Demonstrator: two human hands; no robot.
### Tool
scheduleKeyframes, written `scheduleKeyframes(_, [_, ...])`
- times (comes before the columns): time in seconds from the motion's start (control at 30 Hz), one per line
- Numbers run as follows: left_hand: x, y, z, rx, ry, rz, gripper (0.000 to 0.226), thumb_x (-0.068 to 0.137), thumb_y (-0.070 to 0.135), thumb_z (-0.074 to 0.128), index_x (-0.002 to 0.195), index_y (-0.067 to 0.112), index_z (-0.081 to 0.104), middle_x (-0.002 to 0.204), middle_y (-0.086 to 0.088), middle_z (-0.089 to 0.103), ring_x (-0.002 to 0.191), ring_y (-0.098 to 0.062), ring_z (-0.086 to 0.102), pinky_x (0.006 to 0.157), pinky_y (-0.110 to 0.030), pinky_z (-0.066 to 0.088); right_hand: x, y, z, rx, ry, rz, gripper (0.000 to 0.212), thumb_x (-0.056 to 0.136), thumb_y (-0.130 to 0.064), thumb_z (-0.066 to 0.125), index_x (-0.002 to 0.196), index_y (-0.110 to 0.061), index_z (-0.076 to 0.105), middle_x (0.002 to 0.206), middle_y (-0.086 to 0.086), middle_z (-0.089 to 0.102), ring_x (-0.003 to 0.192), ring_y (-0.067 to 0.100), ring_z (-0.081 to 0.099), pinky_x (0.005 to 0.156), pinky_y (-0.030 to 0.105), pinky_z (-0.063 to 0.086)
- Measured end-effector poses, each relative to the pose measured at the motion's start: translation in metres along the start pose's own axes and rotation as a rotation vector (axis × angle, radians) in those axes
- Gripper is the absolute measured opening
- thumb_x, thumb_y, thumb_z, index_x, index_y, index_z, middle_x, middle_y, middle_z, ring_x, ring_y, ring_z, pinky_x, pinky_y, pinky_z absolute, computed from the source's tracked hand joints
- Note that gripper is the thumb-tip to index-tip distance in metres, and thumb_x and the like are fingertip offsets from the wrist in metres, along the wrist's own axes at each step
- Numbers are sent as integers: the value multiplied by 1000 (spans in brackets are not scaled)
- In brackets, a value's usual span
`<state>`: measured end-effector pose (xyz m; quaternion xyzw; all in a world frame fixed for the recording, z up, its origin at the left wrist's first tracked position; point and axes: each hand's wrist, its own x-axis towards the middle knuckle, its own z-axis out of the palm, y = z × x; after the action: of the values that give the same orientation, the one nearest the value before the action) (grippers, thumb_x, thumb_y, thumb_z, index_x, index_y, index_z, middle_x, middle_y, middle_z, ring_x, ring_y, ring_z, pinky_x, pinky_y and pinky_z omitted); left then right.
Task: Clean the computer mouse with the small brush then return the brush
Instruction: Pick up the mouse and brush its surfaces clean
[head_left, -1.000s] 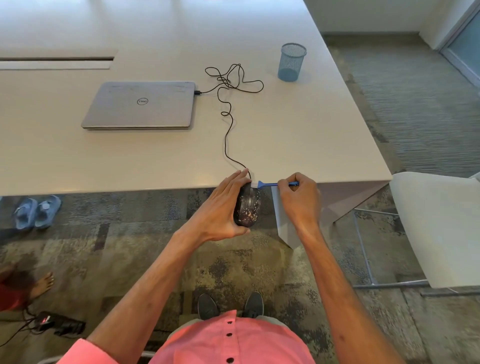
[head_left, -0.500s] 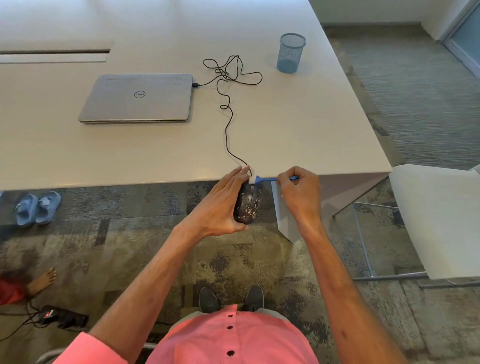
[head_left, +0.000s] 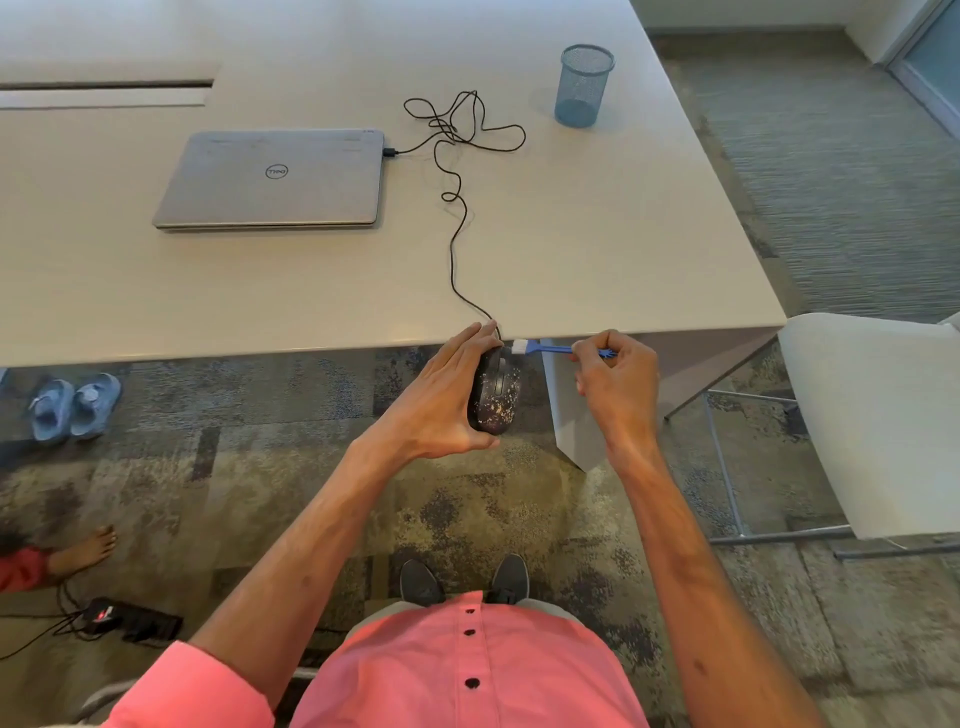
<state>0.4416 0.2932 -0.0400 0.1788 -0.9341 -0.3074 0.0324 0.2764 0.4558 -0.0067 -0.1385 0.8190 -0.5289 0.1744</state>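
Note:
A black computer mouse (head_left: 497, 396), speckled with pale crumbs, is held just off the near edge of the table, above the carpet. My left hand (head_left: 441, 397) grips it from the left side. My right hand (head_left: 615, 376) pinches the handle of a small blue brush (head_left: 550, 349) with white bristles. The bristles touch the front end of the mouse, by the cable. The mouse's black cable (head_left: 454, 208) runs over the table to the laptop.
A closed grey laptop (head_left: 272, 179) lies on the white table (head_left: 597, 249). A blue mesh cup (head_left: 584, 85) stands at the back right. A white chair (head_left: 878, 421) is to my right. Blue sandals (head_left: 72, 405) and another person's foot (head_left: 85, 551) are on the carpet at left.
The brush head has stayed at the front of the mouse, shifting slightly. Both hands keep their hold. The camera has tilted a little.

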Motion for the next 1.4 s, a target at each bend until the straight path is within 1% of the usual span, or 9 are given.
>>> scheduleKeyframes(0.2, [0, 4, 2, -19, 28, -1, 138, 71, 52, 103, 177, 16, 22, 190, 3, 12, 177, -12, 2, 144, -49, 17, -6, 3, 13, -11, -39, -4, 19, 101, -20, 69, 85, -14, 75, 54, -6, 64, 55, 11, 58, 65, 34, 56])
scheduleKeyframes(0.43, [-7, 0, 5, -26, 25, -9, 137, 73, 54, 103, 177, 15, 23, 190, 2, 11, 177, -13, 3, 143, -36, 8, -4, 13, 1, -163, 21, 2, 19, 100, -24, 71, 81, -22, 74, 61, -3, 70, 55, 9, 61, 62, 36, 55])
scheduleKeyframes(0.63, [-6, 1, 5, -2, -7, 23, 132, 76, 51, 102, 175, 15, 23, 191, 1, 8, 177, -14, 1, 141, -34, 6, -6, 10, -4, 2, -46, -50, 17, 99, -23, 70, 83, -18, 75, 53, -4, 65, 44, -1, 50, 52, 15, 44])
scheduleKeyframes(0.83, [-2, 3, 5, 6, -14, 30, 131, 75, 48, 102, 175, 15, 24, 190, -1, 10, 177, -14, 2, 139, -28, 4, -12, 17, 9, -89, -65, -38, 17, 100, -22, 70, 83, -20, 74, 55, -3, 69, 49, 9, 54, 56, 32, 49])
scheduleKeyframes(0.9, [-2, 3, 5, 2, -11, 28, 130, 75, 49, 101, 175, 15, 24, 191, -1, 10, 177, -14, 3, 139, -28, 5, -11, 21, 7, -146, -25, -19, 18, 100, -24, 69, 82, -24, 74, 55, -5, 70, 44, 0, 52, 55, 29, 47])
scheduleKeyframes(1.03, [-2, 1, 5, 7, -7, 27, 131, 75, 50, 102, 175, 16, 24, 191, 1, 10, 177, -15, 5, 141, -33, 9, -6, 24, -1, -199, 32, -2, 18, 101, -26, 71, 83, -26, 73, 55, -6, 70, 39, -3, 51, 54, 27, 46])
scheduleKeyframes(1.13, [0, 1, 5, 9, -4, 20, 133, 75, 51, 102, 176, 15, 23, 191, 0, 10, 177, -14, 4, 142, -35, 9, -2, 20, -3, -125, 40, -20, 15, 101, -25, 72, 86, -23, 74, 56, -6, 69, 44, -2, 54, 58, 23, 49])
scheduleKeyframes(1.23, [2, 1, 4, 4, 6, 20, 134, 75, 51, 102, 177, 15, 22, 191, 2, 10, 177, -11, 2, 141, -33, 9, -5, 15, 2, -11, -1, -52, 15, 99, -24, 71, 85, -21, 75, 54, -6, 67, 44, -2, 51, 51, 14, 44])
scheduleKeyframes(1.4, [5, 3, -2, -9, 24, 15, 135, 73, 49, 103, 176, 17, 23, 190, 3, 12, 177, -10, 4, 141, -33, 13, -4, 17, 7, -64, -17, -4, 19, 98, -21, 70, 80, -18, 75, 52, -2, 66, 50, 11, 54, 59, 32, 51])
